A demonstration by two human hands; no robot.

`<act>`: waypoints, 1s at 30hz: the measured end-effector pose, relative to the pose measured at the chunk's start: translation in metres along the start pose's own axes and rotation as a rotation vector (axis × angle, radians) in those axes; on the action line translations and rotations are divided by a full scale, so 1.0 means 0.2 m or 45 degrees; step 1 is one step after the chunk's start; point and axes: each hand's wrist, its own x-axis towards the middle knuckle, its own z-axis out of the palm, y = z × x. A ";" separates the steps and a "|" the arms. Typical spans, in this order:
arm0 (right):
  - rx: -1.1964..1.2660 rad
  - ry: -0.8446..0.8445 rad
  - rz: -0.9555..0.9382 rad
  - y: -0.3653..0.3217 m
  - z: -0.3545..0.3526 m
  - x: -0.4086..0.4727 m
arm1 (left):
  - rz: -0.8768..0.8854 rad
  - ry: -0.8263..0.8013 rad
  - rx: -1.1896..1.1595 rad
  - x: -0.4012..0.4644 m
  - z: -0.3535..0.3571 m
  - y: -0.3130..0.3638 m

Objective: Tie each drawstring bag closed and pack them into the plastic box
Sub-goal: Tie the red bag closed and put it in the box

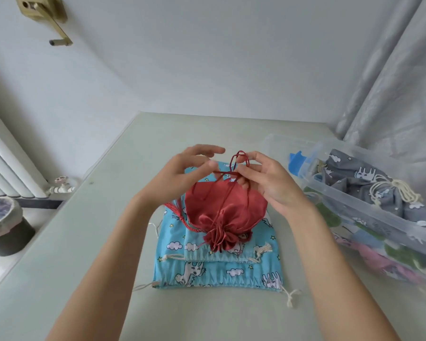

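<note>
A red satin drawstring bag [221, 210] lies on a stack of blue cartoon-print drawstring bags [217, 274] in the middle of the table. Its mouth is gathered and points toward me. The red cord [240, 158] rises from it in loops between my hands. My left hand [182, 175] pinches a strand of the cord with thumb and a finger, the other fingers spread. My right hand [263, 178] pinches the looped cord from the right. A clear plastic box [354, 200] at the right holds a tied grey bag [379, 190] and other coloured bags.
The table [84, 242] is pale green, against a white wall. The box's clear lid [280, 143] lies behind the box. A grey curtain [391, 82] hangs at the right. A radiator [8, 168] and a lined bin [3, 227] stand on the floor at the left.
</note>
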 end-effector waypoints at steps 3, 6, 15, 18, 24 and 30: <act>0.087 -0.154 -0.032 -0.05 0.00 -0.02 | -0.064 0.149 -0.180 0.01 0.02 0.02; -0.041 -0.267 -0.095 -0.09 -0.01 -0.05 | -0.133 0.012 -0.202 0.02 0.05 0.02; -0.796 0.028 -0.501 -0.10 0.02 -0.04 | -0.304 -0.104 -0.356 0.03 0.09 0.00; -0.878 0.090 -0.586 -0.08 0.03 -0.04 | -0.313 -0.096 -0.339 0.02 0.10 0.00; -0.975 0.142 -0.619 -0.07 0.03 -0.04 | -0.323 -0.007 -0.332 0.03 0.14 -0.02; -0.849 0.197 -0.479 -0.08 0.01 -0.05 | -0.161 0.205 -0.010 0.04 0.09 -0.03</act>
